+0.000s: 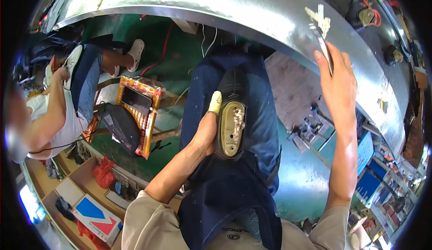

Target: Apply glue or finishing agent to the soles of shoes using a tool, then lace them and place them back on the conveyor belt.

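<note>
Left hand (204, 135): closed around the side of a black shoe (231, 115); thumb, wearing a yellow finger cot (215, 102), lies along the shoe's edge.
Shoe: rests sole-side up on the person's lap, on the dark blue apron (225, 191) over blue jeans; toe points away from the body. Cream insole board (231, 127) faces up, with pale strands of glue on it.
Right hand (338, 84): raised, fingers closed on a thin metal-handled brush (320, 34).
Brush: tip carries whitish, stringy glue and sits over the curved sheet-metal worktop (252, 6), near its front edge.
Worktop far right corner: a dark tool with red cord (369, 15), blurred.
Left of the lap: a co-worker (58, 110) in a white top, seated; an orange-rimmed tray holding a dark phone-like slab (137, 103).
Lower left corner: wooden shelving (76, 178) with a red bag and a blue-and-red box (96, 214).
Floor: green.
</note>
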`<state>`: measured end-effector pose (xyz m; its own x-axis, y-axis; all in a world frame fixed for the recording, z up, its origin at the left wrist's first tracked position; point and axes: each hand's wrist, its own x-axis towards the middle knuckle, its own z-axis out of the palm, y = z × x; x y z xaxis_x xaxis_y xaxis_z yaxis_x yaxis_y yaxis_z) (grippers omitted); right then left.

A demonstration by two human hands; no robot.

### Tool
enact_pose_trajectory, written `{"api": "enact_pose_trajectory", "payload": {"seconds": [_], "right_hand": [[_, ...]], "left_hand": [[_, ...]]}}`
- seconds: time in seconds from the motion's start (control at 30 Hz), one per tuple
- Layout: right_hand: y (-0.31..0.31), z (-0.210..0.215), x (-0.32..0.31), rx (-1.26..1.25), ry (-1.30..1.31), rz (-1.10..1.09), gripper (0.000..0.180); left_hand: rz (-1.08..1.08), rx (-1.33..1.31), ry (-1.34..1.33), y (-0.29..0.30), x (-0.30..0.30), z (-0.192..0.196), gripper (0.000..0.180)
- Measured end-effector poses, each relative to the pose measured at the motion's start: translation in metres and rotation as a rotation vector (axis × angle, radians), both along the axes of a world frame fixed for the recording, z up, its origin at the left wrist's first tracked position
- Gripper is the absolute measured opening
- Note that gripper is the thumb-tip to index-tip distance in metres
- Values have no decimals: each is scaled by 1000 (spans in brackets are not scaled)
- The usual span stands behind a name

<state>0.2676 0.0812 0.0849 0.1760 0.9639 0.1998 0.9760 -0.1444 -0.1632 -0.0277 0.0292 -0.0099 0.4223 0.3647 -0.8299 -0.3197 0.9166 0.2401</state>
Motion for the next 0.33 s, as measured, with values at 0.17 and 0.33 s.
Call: {"api": "enact_pose_trajectory", "payload": {"seconds": [0.17,0.33], "right_hand": [[-19,-3,-23,229,119,394,32],[-100,-22,-78,39,675,614,59]], "left_hand": [[20,72,94,14,7,27,61],[-44,134,149,8,2,18,57]]}}
